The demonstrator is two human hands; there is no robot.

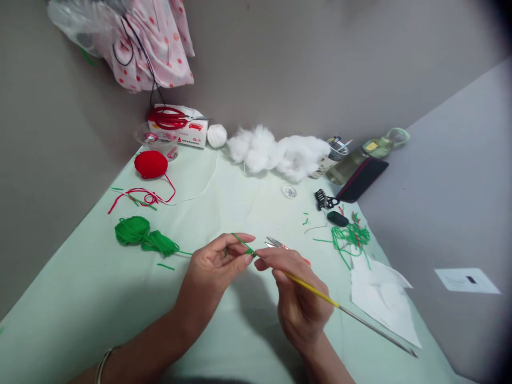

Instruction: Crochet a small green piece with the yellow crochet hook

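My left hand (pixel 216 262) pinches a small piece of green crochet work (pixel 250 253) between thumb and fingers, with a green strand stretched over the index finger. My right hand (pixel 304 293) is closed round the yellow grip of a crochet hook (pixel 312 288); its metal rear end points down to the right. The hook's working tip meets the green stitches, partly hidden by fingers. From the left hand, yarn runs back to a skein of green yarn (pixel 134 232) on the table. Behind the right hand lie scissors (pixel 276 242), their handles partly covered.
A red yarn ball (pixel 151 164) sits at left, a white yarn ball (pixel 217 136) and white stuffing (pixel 256 149) at the back. Tangled green scraps (pixel 350 237), white paper (pixel 380 298), a dark case (pixel 362 180) and a bottle (pixel 348 160) occupy the right side.
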